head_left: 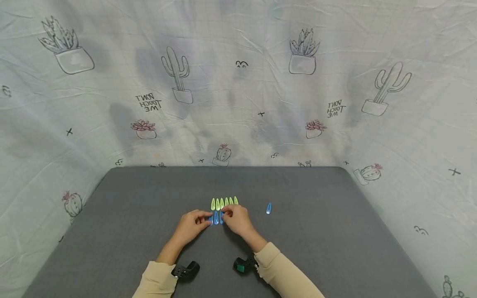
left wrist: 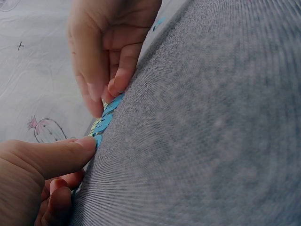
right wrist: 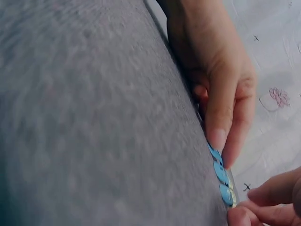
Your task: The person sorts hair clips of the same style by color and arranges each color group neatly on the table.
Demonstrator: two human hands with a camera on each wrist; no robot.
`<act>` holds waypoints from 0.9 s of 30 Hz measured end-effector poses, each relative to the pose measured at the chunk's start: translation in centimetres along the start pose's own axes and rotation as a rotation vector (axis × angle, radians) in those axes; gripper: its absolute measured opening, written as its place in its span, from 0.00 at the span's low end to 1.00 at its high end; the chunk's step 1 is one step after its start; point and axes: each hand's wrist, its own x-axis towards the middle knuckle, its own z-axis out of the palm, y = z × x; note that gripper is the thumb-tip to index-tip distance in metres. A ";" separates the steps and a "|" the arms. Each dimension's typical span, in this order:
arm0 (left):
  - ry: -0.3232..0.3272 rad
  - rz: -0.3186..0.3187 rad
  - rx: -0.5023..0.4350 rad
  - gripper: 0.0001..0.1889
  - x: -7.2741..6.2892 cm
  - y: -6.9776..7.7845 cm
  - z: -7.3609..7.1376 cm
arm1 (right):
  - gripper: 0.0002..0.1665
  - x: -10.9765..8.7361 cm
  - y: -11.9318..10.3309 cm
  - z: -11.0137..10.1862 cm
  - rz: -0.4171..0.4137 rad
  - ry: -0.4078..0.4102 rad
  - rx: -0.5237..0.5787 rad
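Observation:
Snap hair clips lie on the grey table: a row of several yellow-green hair clips (head_left: 218,204), with three blue hair clips (head_left: 216,218) lined up just below it. My left hand (head_left: 191,227) pinches the leftmost blue clip (left wrist: 98,141) between thumb and index finger, one at each end. At the right end of the blue row, my right hand (head_left: 238,220) holds the third blue clip (head_left: 221,217) with its fingertips, which partly cover it. The right hand also hides the lower part of some green clips.
Another blue hair clip (head_left: 268,208) lies alone to the right of the rows. The grey table (head_left: 316,248) ends at a cloth backdrop (head_left: 238,91) printed with cacti. Each wrist wears a black camera mount (head_left: 188,271).

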 end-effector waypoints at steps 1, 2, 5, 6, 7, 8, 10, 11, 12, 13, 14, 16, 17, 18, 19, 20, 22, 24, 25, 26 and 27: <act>0.002 0.003 0.002 0.10 0.0 0.0 0.0 | 0.08 0.0 0.2 -0.1 0.002 -0.003 0.018; 0.004 0.006 0.004 0.10 0.0 0.0 0.0 | 0.08 0.0 0.4 -0.2 0.007 -0.008 0.039; 0.015 0.019 0.005 0.10 0.1 0.0 0.0 | 0.09 0.1 1.0 -0.6 0.014 -0.036 0.106; 0.022 0.027 0.007 0.10 0.1 0.0 0.0 | 0.10 0.1 1.1 -0.7 0.011 -0.048 0.119; 0.027 0.033 0.008 0.10 0.1 0.0 0.0 | 0.10 0.1 1.3 -0.9 -0.001 -0.057 0.132; 0.032 0.041 0.007 0.10 0.1 0.0 0.1 | 0.11 0.1 1.4 -1.2 -0.002 -0.067 0.144; 0.040 0.050 0.006 0.10 0.0 -0.1 0.1 | 0.13 0.0 1.7 -1.7 -0.023 -0.083 0.157; 0.041 0.053 0.007 0.10 0.0 -0.1 0.1 | 0.14 0.0 1.8 -2.0 -0.030 -0.089 0.163; 0.043 0.061 0.009 0.09 0.0 -0.1 0.1 | 0.15 -0.1 2.0 -2.3 -0.035 -0.095 0.171; 0.038 0.055 0.008 0.09 0.0 -0.1 0.1 | 0.16 -0.2 2.1 -2.6 -0.042 -0.101 0.177; 0.034 0.051 0.010 0.09 0.0 -0.1 0.1 | 0.17 -0.2 2.3 -2.9 -0.044 -0.109 0.190; 0.023 0.035 0.014 0.10 0.0 -0.1 0.1 | 0.19 -0.4 2.7 -3.4 -0.051 -0.128 0.209; 0.019 0.028 0.016 0.10 0.0 0.0 0.1 | 0.20 -0.6 2.8 -3.7 -0.052 -0.138 0.225; 0.014 0.021 0.018 0.10 0.0 0.0 0.1 | 0.21 -0.6 3.0 -4.0 -0.055 -0.146 0.240; 0.007 0.006 0.016 0.10 0.0 0.0 0.0 | 0.21 -0.7 3.2 -4.3 -0.061 -0.154 0.252; 0.005 0.003 0.019 0.10 0.1 0.0 0.0 | 0.22 -0.8 3.4 -4.5 -0.063 -0.162 0.267; 0.001 0.000 0.018 0.11 0.1 -0.1 0.0 | 0.24 -1.0 3.7 -5.0 -0.069 -0.172 0.284; -0.001 0.001 0.017 0.11 0.1 -0.1 0.0 | 0.25 -1.5 3.3 -5.9 -0.071 -0.184 0.310; -0.002 0.003 0.017 0.11 0.1 -0.1 0.0 | 0.26 -1.7 3.0 -6.4 -0.073 -0.192 0.319; -0.002 0.005 0.018 0.11 0.1 -0.2 0.0 | 0.26 -1.9 2.8 -6.9 -0.072 -0.196 0.322; -0.003 0.004 0.017 0.11 0.1 -0.2 0.0 | 0.27 -2.1 2.6 -7.4 -0.070 -0.199 0.326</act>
